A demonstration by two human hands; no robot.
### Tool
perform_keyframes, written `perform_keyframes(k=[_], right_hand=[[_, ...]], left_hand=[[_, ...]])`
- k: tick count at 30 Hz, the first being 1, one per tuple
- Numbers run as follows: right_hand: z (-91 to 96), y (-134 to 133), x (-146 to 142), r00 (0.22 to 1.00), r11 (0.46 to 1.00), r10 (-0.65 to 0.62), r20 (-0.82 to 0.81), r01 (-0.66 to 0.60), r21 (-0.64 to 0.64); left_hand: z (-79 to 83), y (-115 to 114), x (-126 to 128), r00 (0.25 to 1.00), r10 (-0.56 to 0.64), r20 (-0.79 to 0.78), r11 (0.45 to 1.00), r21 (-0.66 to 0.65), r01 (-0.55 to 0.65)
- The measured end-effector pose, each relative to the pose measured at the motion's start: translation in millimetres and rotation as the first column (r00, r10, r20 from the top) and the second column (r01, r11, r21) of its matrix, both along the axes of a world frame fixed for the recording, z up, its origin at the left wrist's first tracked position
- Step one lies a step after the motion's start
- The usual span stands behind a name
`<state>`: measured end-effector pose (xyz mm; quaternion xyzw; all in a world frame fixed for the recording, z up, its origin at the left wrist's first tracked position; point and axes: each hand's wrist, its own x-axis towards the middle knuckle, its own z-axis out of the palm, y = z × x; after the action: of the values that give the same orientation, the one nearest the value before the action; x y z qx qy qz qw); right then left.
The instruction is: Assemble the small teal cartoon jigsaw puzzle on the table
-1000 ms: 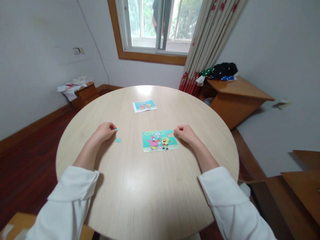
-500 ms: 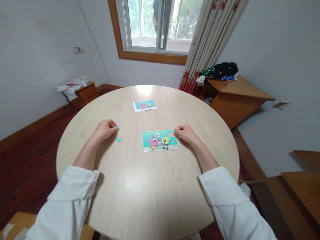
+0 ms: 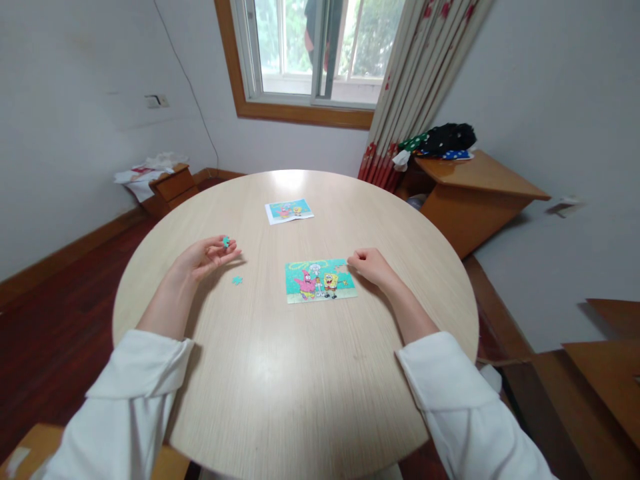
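Between the fingers of my left hand (image 3: 205,257) is a small teal jigsaw puzzle piece (image 3: 227,241), lifted off the table. Another loose teal piece (image 3: 237,281) lies on the tabletop just below that hand. The jigsaw puzzle (image 3: 321,283), with a pink starfish, a squid-like figure and a yellow sponge figure on teal, lies flat in front of me. A gap with a table-coloured patch shows near its upper right corner. Beside that corner rests my right hand (image 3: 373,267), fingers curled closed at the puzzle's edge. Whether anything is inside those fingers is hidden.
A printed reference picture (image 3: 289,211) with the same figures lies farther back on the round wooden table (image 3: 270,393). Beyond the table's right edge stands a wooden cabinet (image 3: 480,200) with dark cloth on top. A small drawer unit (image 3: 175,187) is at the back left.
My left hand has lifted the puzzle piece off the table and turned, its fingers now more spread. My right hand and the puzzle stay in place.
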<state>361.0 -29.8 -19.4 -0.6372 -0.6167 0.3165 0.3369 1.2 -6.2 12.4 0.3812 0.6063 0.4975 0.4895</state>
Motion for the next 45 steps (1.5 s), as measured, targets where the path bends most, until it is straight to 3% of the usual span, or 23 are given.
perform_keyframes(k=[4,7,10,12,14,17,21,28,31,41,45], right_hand=[[0.8,-0.6,0.0,1.0,1.0,-0.003,0.0,0.003,-0.002],[0.6,-0.1,0.3,1.0,1.0,-0.003,0.003,0.003,-0.003],[-0.1,1.0,0.7,1.0,1.0,-0.007,0.014,0.007,0.0],[-0.3,1.4,0.8,1.0,1.0,-0.01,0.016,0.01,0.0],[-0.1,1.3,0.8,1.0,1.0,-0.01,0.015,0.01,0.0],[1.0,0.5,0.3,1.0,1.0,-0.007,0.011,0.007,0.0],[2.2,0.2,-0.3,1.0,1.0,-0.01,-0.001,0.01,-0.003],[1.8,1.3,-1.2,1.0,1.0,-0.011,0.007,0.011,0.002],[2.4,1.2,-1.9,1.0,1.0,-0.001,0.005,0.001,0.008],[4.3,-0.6,-2.9,1.0,1.0,-0.01,-0.007,0.01,0.0],[2.9,0.3,-3.3,1.0,1.0,-0.005,-0.03,0.005,0.007]], left_hand=[[0.9,1.4,-2.3,0.991,0.03,0.129,0.997,-0.08,-0.02],[2.7,1.0,-4.9,0.998,0.001,0.058,0.997,-0.077,0.004],[4.4,-2.7,-9.0,0.982,-0.138,-0.126,0.99,-0.037,0.134],[6.2,-6.7,-11.5,0.911,-0.272,-0.311,0.962,-0.057,0.268],[8.9,-11.1,-12.5,0.789,-0.407,-0.459,0.91,-0.132,0.393],[13.1,-16.1,-10.5,0.619,-0.548,-0.563,0.827,-0.253,0.502],[15.3,-17.7,-5.9,0.457,-0.632,-0.626,0.755,-0.365,0.544],[13.4,-15.0,-3.4,0.304,-0.692,-0.655,0.649,-0.38,0.659],[13.2,-15.8,-0.7,0.296,-0.682,-0.669,0.646,-0.36,0.673],[12.9,-19.9,5.9,0.389,-0.667,-0.635,0.663,-0.268,0.699],[7.1,-16.7,11.0,0.5,-0.617,-0.608,0.706,-0.147,0.693]])
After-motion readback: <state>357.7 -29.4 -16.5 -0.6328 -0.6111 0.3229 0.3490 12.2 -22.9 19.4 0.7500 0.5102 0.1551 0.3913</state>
